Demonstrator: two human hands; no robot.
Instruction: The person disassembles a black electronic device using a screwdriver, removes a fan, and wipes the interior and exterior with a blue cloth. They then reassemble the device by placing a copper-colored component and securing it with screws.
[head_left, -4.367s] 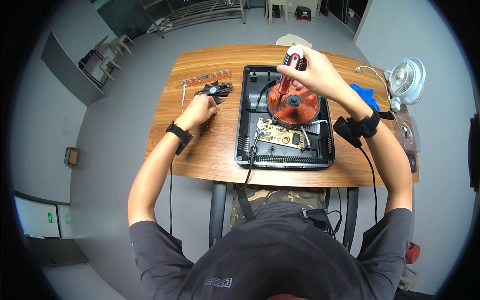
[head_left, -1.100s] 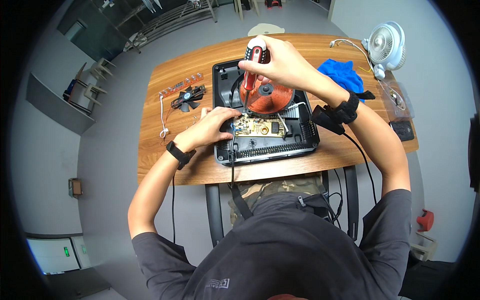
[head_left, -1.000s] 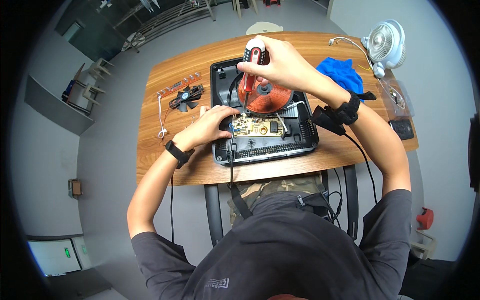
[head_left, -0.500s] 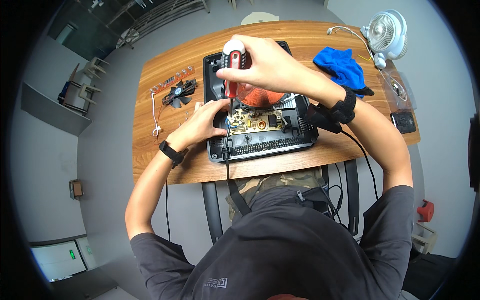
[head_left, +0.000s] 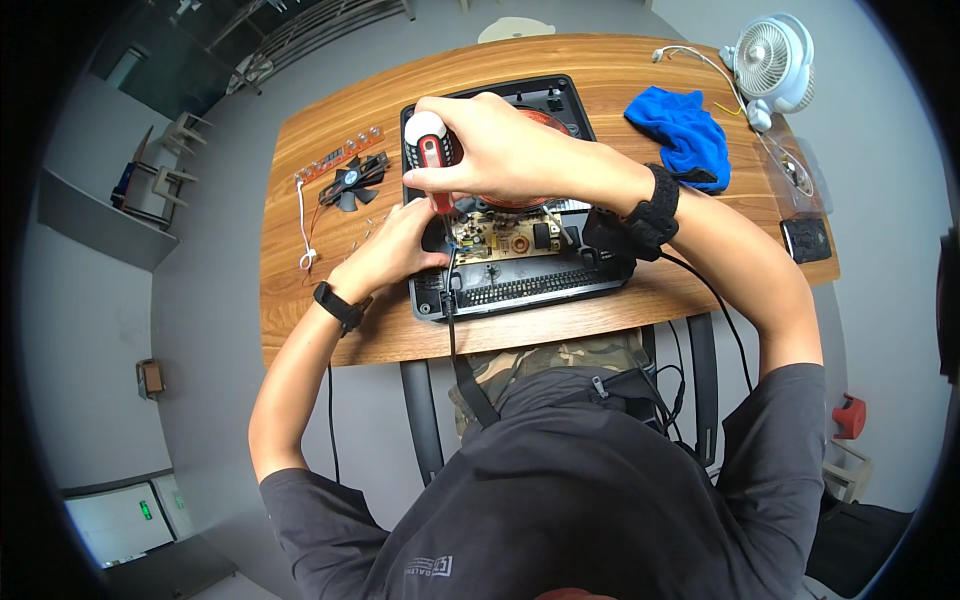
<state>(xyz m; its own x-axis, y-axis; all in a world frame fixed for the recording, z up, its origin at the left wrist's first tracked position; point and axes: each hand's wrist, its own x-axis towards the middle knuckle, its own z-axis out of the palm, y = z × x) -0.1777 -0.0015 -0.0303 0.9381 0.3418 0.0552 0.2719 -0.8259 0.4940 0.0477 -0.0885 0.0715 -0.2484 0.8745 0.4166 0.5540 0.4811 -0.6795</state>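
Note:
In front of me lies an opened black appliance housing (head_left: 520, 279), which looks like an induction cooker. Inside it are a tan circuit board (head_left: 488, 240) and a round reddish coil (head_left: 545, 118), partly covered by my right arm. My right hand (head_left: 495, 150) is wrapped round a screwdriver (head_left: 431, 152) with a white, red and black handle. The screwdriver points down at the board's left end, where its tip is hard to make out. My left hand (head_left: 398, 245) rests over the housing's left edge, thumb and fingers apart beside the screwdriver shaft; some fingertips are hidden.
Left of the housing are a black cooling fan (head_left: 352, 183), a narrow orange circuit strip (head_left: 340, 155) with a white cable, and small loose parts. At right lie a blue cloth (head_left: 685, 135), a white desk fan (head_left: 770, 65), a clear plastic bag (head_left: 797, 180) and a black flat item (head_left: 806, 241).
My right hand and the screwdriver have shifted left and a little down, and the handle leans further left. More of the coil's far side shows. My left hand has hardly moved.

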